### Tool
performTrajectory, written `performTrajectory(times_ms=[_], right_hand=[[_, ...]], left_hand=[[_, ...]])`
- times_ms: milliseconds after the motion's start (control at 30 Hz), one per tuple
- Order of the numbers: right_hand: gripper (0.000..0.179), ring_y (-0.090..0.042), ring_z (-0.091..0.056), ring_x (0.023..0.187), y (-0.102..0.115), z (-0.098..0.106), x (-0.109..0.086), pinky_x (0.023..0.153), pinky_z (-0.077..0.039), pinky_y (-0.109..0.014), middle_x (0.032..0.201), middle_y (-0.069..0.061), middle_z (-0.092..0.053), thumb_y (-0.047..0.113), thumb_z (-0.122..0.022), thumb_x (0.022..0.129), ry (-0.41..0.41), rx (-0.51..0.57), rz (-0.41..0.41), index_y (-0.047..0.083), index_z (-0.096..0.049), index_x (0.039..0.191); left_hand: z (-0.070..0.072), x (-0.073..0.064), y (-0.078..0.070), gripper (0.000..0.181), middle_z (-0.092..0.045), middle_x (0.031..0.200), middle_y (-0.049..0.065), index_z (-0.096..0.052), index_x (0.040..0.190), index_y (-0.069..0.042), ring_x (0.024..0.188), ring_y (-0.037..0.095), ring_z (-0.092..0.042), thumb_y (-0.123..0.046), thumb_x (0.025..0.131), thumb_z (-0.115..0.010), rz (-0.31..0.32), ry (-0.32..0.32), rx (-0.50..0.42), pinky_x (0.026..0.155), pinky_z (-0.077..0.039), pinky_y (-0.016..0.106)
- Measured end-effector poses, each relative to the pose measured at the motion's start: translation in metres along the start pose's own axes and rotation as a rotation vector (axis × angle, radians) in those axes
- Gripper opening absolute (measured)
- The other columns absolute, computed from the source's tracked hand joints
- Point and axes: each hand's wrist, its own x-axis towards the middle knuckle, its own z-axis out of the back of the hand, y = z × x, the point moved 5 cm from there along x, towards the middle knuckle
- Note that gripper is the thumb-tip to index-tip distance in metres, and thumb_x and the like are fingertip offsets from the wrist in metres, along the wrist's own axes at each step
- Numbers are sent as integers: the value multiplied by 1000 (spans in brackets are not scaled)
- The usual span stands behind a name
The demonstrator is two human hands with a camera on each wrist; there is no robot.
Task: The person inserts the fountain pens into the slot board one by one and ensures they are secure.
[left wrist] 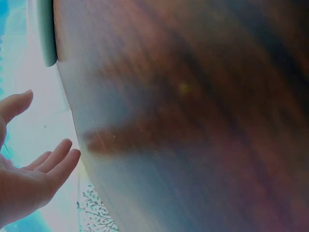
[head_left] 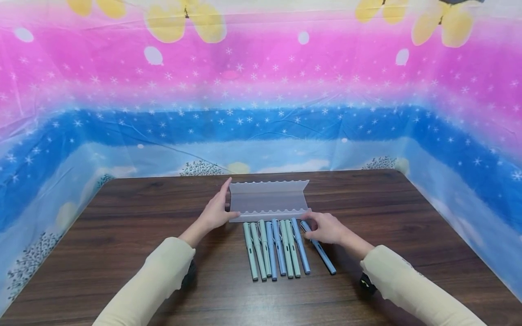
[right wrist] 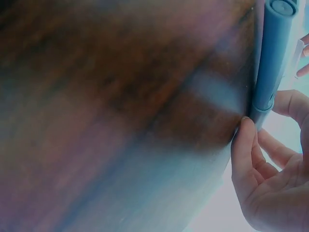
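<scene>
In the head view a translucent pen tray with scalloped edges [head_left: 267,199] lies on the table. My left hand [head_left: 214,210] spans its left end, thumb by the front corner and fingers up towards the back corner; the left wrist view has this hand [left wrist: 41,179] with thumb and fingers spread wide. My right hand [head_left: 328,227] is at the tray's front right corner, pinching the capped end of a dark blue pen [head_left: 325,258] that slants away from the others. In the right wrist view fingertips [right wrist: 245,126] lie on either side of this pen [right wrist: 275,55].
Several green pens [head_left: 250,253] and blue pens [head_left: 301,249] lie side by side just in front of the tray, clips up. The dark wooden table [head_left: 142,203] ends at a printed cloth backdrop [head_left: 261,122] behind and at both sides.
</scene>
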Motion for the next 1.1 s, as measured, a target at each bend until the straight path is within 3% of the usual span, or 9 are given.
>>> performTrajectory(times_ms=[300,533,800,1100], right_hand=[[36,-11,-42,49,-4,2,-2,47,-35,-27,62,2,-48,10,-61,81,10,59,17,4,-51,115],[36,-19,-51,55,-11,11,-4,49,-41,-31,72,-3,-52,12,-58,84,21,248,31,5,-47,118],[41,-24,-56,65,-17,26,-1,60,-47,-39,79,-8,-57,12,-59,85,-29,423,29,4,-43,122],[41,-25,-56,69,-14,45,4,64,-46,-46,83,-12,-58,10,-59,85,-111,463,72,4,-42,122]], left_hand=[[-2,-1,0,95,-40,125,27,3,142,-19,96,36,-54,-8,78,-67,-5,21,-9,79,-43,45],[-1,-2,0,94,-43,123,26,2,142,-18,93,34,-55,-8,78,-67,-18,13,19,78,-43,45],[-1,-2,0,93,-44,122,26,1,142,-18,93,34,-56,-7,78,-67,-11,9,22,77,-43,45],[-1,-2,0,92,-43,122,26,-1,141,-17,93,35,-55,-7,78,-67,-10,6,20,77,-44,45]])
